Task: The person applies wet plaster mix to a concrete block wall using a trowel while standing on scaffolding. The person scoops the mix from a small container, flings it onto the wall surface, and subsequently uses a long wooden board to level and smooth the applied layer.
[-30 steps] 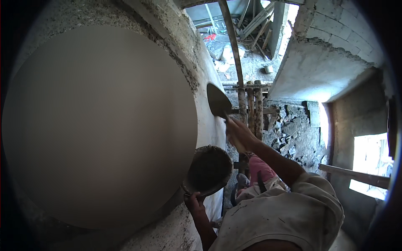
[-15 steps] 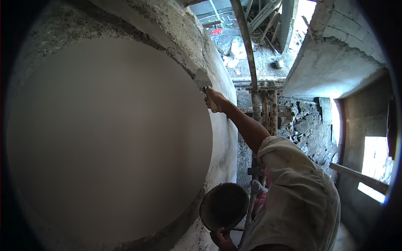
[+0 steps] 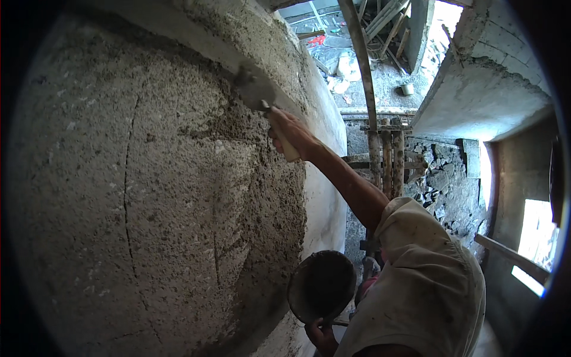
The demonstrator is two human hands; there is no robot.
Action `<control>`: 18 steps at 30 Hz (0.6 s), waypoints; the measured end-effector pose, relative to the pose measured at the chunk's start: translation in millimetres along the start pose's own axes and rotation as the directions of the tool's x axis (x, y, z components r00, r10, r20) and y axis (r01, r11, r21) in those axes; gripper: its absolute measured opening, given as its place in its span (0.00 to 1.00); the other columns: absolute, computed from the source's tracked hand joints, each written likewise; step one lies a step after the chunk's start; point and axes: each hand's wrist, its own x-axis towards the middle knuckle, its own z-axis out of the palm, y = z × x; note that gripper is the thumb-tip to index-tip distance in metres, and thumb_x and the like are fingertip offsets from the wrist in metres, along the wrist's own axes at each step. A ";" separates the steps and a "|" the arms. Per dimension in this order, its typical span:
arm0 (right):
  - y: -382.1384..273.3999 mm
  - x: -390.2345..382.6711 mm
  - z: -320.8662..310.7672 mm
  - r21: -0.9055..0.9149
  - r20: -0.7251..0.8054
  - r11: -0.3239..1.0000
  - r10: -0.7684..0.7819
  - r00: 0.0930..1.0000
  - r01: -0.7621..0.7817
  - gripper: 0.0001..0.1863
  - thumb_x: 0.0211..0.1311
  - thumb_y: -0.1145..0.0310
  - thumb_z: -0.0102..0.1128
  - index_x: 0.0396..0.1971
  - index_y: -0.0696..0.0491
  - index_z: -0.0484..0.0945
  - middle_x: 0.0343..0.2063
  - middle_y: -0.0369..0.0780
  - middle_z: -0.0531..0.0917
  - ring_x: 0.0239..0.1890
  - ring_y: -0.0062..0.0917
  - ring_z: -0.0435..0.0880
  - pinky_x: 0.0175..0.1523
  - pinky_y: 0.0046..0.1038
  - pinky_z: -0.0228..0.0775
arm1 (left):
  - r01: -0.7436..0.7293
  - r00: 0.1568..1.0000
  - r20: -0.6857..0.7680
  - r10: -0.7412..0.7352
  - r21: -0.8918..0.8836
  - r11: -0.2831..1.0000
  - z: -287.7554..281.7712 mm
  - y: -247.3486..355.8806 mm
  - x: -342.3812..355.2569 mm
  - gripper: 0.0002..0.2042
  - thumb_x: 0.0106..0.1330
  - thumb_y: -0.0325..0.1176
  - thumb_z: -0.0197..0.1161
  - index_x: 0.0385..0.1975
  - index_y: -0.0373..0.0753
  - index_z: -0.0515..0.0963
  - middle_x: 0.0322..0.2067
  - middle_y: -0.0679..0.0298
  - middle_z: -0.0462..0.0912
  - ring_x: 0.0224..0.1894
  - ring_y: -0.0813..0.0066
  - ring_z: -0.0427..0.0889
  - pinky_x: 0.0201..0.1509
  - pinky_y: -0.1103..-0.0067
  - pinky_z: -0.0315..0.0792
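My right hand (image 3: 290,135) grips the pale handle of a trowel (image 3: 259,89), arm stretched out. The grey blade lies against a smooth mortar band running along the upper part of a rough plastered wall (image 3: 172,172); its tip is blurred. Low in the view, my left hand (image 3: 321,334) holds a dark round basin (image 3: 322,285) by its lower rim. Shadow hides what the basin contains. Cracks and a darker, coarser patch mark the wall below the trowel.
Wooden poles (image 3: 386,157) stand beside the wall's pale side face (image 3: 327,196). Broken rubble (image 3: 443,178) lies beyond them. At the top are planks (image 3: 386,21), debris and a small bucket (image 3: 407,89) on the floor. A loose beam (image 3: 511,259) juts in at right.
The trowel and my right hand have moved up and left along the band. A plain grey round area that covered the wall is gone, and the rough surface shows.
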 end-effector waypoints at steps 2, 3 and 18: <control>-19.5 -11.5 15.8 -0.009 0.064 0.999 -0.040 0.997 0.040 0.20 0.70 0.45 0.40 0.43 0.48 0.66 0.22 0.33 0.72 0.14 0.15 0.70 0.16 0.19 0.66 | 0.010 1.000 0.023 -0.010 -0.035 0.999 -3.9 6.2 10.0 0.17 0.45 0.26 0.74 0.34 0.37 0.75 0.33 0.56 0.75 0.38 0.56 0.75 0.41 0.67 0.71; -27.2 -20.4 20.9 -0.016 0.098 0.998 -0.054 0.994 0.056 0.20 0.70 0.45 0.40 0.42 0.49 0.66 0.22 0.33 0.72 0.14 0.15 0.70 0.16 0.19 0.66 | 0.023 0.999 0.028 -0.021 -0.062 0.998 -5.4 10.5 12.4 0.17 0.46 0.26 0.74 0.34 0.37 0.75 0.33 0.56 0.75 0.38 0.56 0.75 0.42 0.68 0.71; 48.3 -202.0 -45.7 -0.679 -0.634 0.612 -0.767 0.096 0.406 0.22 0.60 0.67 0.60 0.50 0.60 0.64 0.35 0.45 0.75 0.26 0.19 0.77 0.22 0.19 0.67 | -0.006 0.987 0.156 0.034 -0.179 0.984 -37.9 -75.2 -15.7 0.18 0.49 0.17 0.66 0.40 0.40 0.74 0.43 0.51 0.72 0.48 0.53 0.74 0.48 0.64 0.72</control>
